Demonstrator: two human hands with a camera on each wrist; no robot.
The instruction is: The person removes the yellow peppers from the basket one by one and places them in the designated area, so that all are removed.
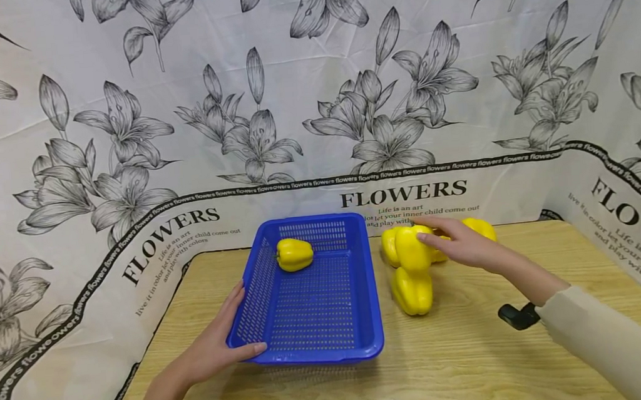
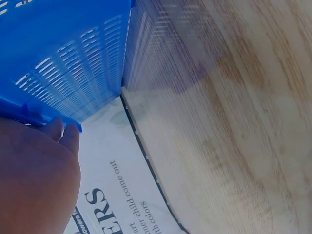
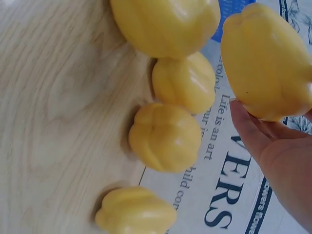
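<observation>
A blue plastic basket (image 1: 313, 307) with slotted walls stands on the table. One yellow bell pepper (image 1: 295, 255) lies inside it, toward the back left. My left hand (image 1: 211, 353) grips the basket's left rim, thumb over the front left corner; the left wrist view shows fingers under the basket's edge (image 2: 58, 119). To the basket's right, my right hand (image 1: 462, 244) holds another yellow bell pepper (image 3: 268, 63) raised off the table. Beneath and around it sit several more peppers, one nearest me (image 1: 414, 293) and one farther right (image 1: 481, 229), partly hidden by the hand.
The wooden table (image 1: 468, 351) meets a white cloth backdrop (image 1: 294, 152) printed with flowers and lettering right behind the basket and peppers. The cloth also rises at the left and right sides. A black wrist strap (image 1: 518, 316) is on the right arm.
</observation>
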